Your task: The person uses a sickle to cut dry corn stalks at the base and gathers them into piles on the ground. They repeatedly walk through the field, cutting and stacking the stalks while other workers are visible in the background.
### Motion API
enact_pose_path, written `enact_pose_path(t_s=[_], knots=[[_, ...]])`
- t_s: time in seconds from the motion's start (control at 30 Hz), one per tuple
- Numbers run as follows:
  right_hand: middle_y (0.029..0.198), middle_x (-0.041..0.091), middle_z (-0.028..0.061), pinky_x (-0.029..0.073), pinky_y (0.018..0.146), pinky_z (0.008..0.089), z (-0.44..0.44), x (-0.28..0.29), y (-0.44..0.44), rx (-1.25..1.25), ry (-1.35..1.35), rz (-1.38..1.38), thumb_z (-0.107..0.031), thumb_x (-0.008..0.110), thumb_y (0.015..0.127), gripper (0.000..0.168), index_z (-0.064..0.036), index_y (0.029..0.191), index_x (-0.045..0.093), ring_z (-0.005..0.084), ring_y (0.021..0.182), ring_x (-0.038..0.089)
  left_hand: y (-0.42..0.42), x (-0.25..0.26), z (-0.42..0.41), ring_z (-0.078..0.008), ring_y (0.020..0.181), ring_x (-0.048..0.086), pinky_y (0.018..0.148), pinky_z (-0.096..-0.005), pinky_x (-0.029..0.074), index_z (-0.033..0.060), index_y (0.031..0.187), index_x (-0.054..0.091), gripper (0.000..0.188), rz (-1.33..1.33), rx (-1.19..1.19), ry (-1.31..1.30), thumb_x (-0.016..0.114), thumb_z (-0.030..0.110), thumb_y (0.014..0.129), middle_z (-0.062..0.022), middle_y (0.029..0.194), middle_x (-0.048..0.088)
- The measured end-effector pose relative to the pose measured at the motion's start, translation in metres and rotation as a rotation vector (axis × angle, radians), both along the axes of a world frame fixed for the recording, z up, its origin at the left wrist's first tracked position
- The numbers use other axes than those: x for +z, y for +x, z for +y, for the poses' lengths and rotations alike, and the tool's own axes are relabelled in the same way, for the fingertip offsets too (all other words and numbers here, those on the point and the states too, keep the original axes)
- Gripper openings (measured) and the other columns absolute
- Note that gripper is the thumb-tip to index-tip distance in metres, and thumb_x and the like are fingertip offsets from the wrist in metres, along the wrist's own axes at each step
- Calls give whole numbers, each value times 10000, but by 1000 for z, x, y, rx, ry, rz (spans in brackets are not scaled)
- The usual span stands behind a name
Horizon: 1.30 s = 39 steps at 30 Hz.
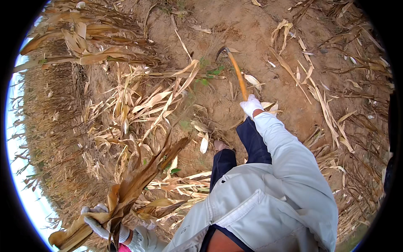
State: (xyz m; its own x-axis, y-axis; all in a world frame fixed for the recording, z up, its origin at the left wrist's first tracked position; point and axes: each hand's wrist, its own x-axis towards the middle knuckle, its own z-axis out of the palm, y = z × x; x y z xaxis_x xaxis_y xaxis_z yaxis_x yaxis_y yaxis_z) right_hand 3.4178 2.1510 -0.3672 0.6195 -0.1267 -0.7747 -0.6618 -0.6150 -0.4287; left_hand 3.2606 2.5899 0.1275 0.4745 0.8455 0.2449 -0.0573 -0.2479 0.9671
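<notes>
My right hand [251, 105], in a white glove, grips the wooden handle of a sickle [237, 71]. The dark curved blade points away from me, just above the bare soil. At the lower left, my gloved left hand [100, 217] is closed around dry brown corn stalks with leaves [135, 186]. That bundle slants up towards the middle of the view, and its leaves hide part of the left hand. Cut stalks and pale husks [157, 107] lie on the ground beyond it.
Standing dry corn [53, 132] fills the left side, and more upright stalks [94, 34] rise at the upper left. Fallen stalks [324, 104] lie to the right on reddish soil [283, 85]. Small green weeds [215, 71] grow near the sickle. One shoe [221, 145] shows below my dark trousers.
</notes>
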Motion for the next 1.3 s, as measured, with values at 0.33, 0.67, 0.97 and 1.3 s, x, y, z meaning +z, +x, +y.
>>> enact_pose_path(t_s=[0.33,0.67,0.97,1.3], knots=[[1246,646,280,507,995,468,57,-5,51,289,-48,67,-191,594,903,468,2,1323,518,421,1193,621,-55,-3,19,-124,725,423,670,-299,386,35,1234,547,375,85,-15,-87,551,354,1038,-31,867,494],[954,713,315,602,706,424,-37,4,-36,21,-91,276,-160,637,871,459,110,1230,538,349,802,756,-95,15,52,-145,819,520,734,-316,449,34,1299,550,383,-80,-190,-169,584,309,1034,-63,1033,608],[686,605,55,516,502,326,-57,-33,-12,-601,287,-183,-226,691,895,230,-17,947,610,182,554,585,-94,11,82,-184,972,555,903,-351,471,25,1394,539,465,63,-78,-80,545,336,1048,-128,1279,597],[770,581,74,543,487,356,113,-159,113,-1056,576,-142,-193,640,956,240,-5,1059,531,189,610,580,-65,-9,76,-207,956,563,895,-367,477,28,1371,528,466,217,171,78,551,356,1040,-115,1202,615]])
